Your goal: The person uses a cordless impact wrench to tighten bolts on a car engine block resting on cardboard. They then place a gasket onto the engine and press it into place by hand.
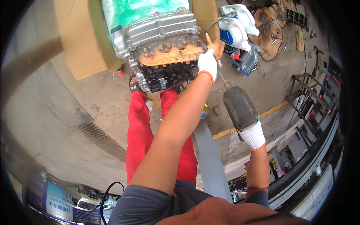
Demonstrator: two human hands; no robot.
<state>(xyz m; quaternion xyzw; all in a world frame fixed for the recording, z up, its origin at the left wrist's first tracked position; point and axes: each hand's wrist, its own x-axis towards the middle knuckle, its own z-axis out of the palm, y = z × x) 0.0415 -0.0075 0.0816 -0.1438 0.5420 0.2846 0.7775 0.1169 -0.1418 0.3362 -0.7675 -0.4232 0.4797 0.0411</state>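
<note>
An engine stands between my feet, with a grey ribbed cover on top and an orange-brown exhaust manifold along its side. My left hand, in a white glove with an orange cuff, is closed around the front part of a long extension bar at the manifold's right end. That bar leads back to a black-bodied impact wrench. Behind the tool, my gloved right hand grips its rear end; most of its fingers are hidden. The bar's tip meets the engine's right side, partly covered by my left hand.
Cardboard flanks the engine, and green-tinted plastic wrap lies behind it. White jugs and a grey container stand right. Farther right are loose metal parts and a metal frame. A floor grate lies left.
</note>
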